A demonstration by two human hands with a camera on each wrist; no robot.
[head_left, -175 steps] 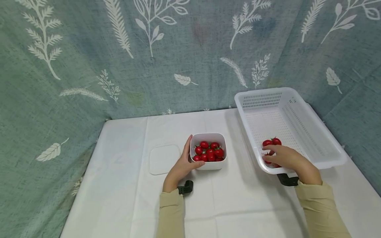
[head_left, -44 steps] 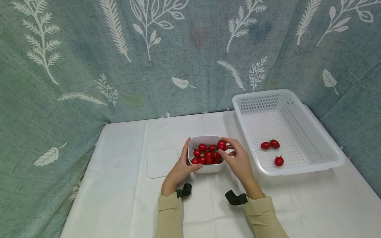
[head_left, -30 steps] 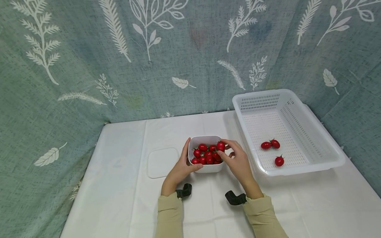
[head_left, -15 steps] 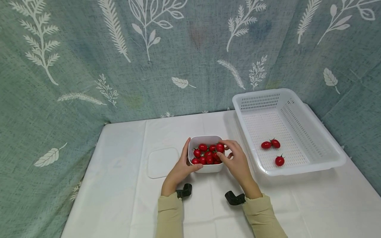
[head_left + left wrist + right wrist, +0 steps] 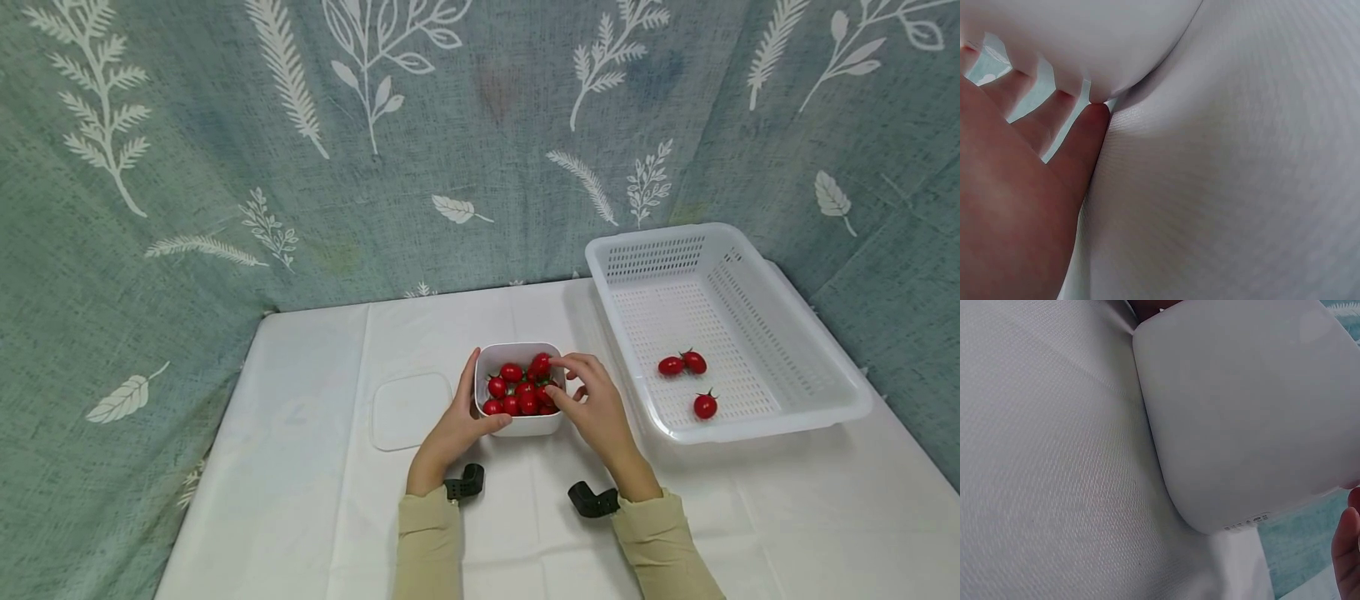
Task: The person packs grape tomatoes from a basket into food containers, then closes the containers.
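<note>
A white square container (image 5: 527,427) holding several red cherry tomatoes (image 5: 527,402) stands on the table. My left hand (image 5: 452,429) grips its left side, thumb along the front wall; in the left wrist view its fingers (image 5: 1079,150) lie against the container wall. My right hand (image 5: 602,412) is over the container's right edge, thumb and index finger apart. The index fingertip is at or touching an upper cherry tomato (image 5: 540,364) that lies on the others. In the right wrist view the container wall (image 5: 1247,412) hides the tomatoes, and right fingertips (image 5: 1346,540) show at the edge.
A white perforated basket (image 5: 750,429) stands at the right with three cherry tomatoes (image 5: 705,406) in it. Left of the container a flat white lid (image 5: 408,412) lies on the white tablecloth (image 5: 300,467). A patterned green curtain (image 5: 405,183) hangs behind the table.
My right hand moved from the basket to the container with a cherry tomato. That tomato has come out of its pinch and moved left onto the others. My left hand stays on the container.
</note>
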